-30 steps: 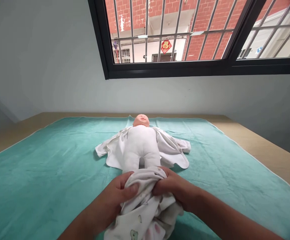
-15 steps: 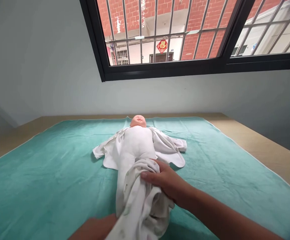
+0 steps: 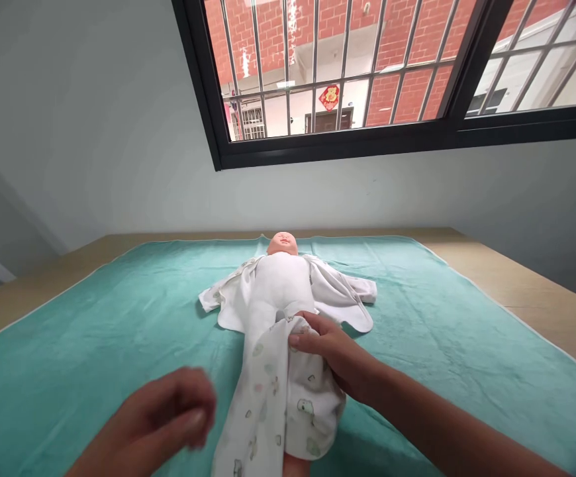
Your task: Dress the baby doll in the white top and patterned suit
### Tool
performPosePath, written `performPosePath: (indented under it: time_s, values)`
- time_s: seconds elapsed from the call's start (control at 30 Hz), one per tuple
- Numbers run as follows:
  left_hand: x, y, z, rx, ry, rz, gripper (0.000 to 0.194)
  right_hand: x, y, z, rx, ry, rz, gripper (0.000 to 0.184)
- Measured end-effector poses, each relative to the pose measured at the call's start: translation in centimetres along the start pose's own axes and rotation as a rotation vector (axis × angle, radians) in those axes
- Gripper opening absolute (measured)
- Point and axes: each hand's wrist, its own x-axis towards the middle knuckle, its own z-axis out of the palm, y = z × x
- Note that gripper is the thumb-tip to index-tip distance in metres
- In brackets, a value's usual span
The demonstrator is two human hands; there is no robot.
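A baby doll [image 3: 283, 281] lies on its back, head away from me, with a white long-sleeved top [image 3: 340, 298] spread open under its body and sleeves. Printed white baby trousers [image 3: 263, 404] lie over its legs. A bare doll foot [image 3: 296, 466] peeks from the fabric at the bottom edge. My right hand [image 3: 335, 348] pinches the trousers' upper edge between thumb and fingers, by the doll's thigh. Left of the trousers, my left hand [image 3: 169, 411] hovers over the cloth with loosely curled, slightly blurred fingers and nothing visible in them.
A teal cloth [image 3: 119, 318] covers most of the wooden table [image 3: 526, 291]. Behind it stands a pale wall [image 3: 308, 199] with a dark-framed, barred window [image 3: 337, 156] above.
My left hand has come out from beside the trousers and moved up and left, away from them. The bunched fabric has spread flatter, showing its print and the doll's foot.
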Motion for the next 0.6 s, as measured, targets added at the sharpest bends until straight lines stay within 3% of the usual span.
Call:
performPosePath:
  time_s: [0.1, 0.17, 0.27, 0.33, 0.4, 0.5, 0.6]
  values:
    - [2.6, 0.4, 1.8, 0.132, 0.048, 0.037, 0.025, -0.1, -0.6, -0.2, -0.047, -0.095, -0.033, 0.03]
    - [4.2, 0.7, 3.1, 0.147, 0.022, 0.125, 0.042, 0.1, -1.1, -0.3, -0.077, -0.143, -0.051, 0.033]
    - [6.1, 1.1, 4.2, 0.125, -0.157, 0.204, 0.041, 0.7, -1.8, -0.3, -0.155, -0.14, -0.018, 0.032]
    - [7.2, 1.3, 4.3, 0.038, -0.28, 0.167, 0.026, 1.3, -2.1, -0.4, -0.166, -0.124, 0.0, 0.031]
    - [8.3, 1.5, 4.4, -0.134, -0.341, 0.109, 0.022, 1.8, -2.4, -0.4, -0.104, -0.105, -0.019, 0.032]
    - [9.7, 1.8, 5.0, -0.335, -0.279, 0.111, 0.025, 2.2, -2.5, -0.1, -0.02, -0.066, -0.015, 0.027]
    - [10.6, 1.8, 6.2, -0.251, -0.028, 0.193, 0.028, 2.3, -2.1, 0.5, -0.14, -0.056, 0.032, 0.027]
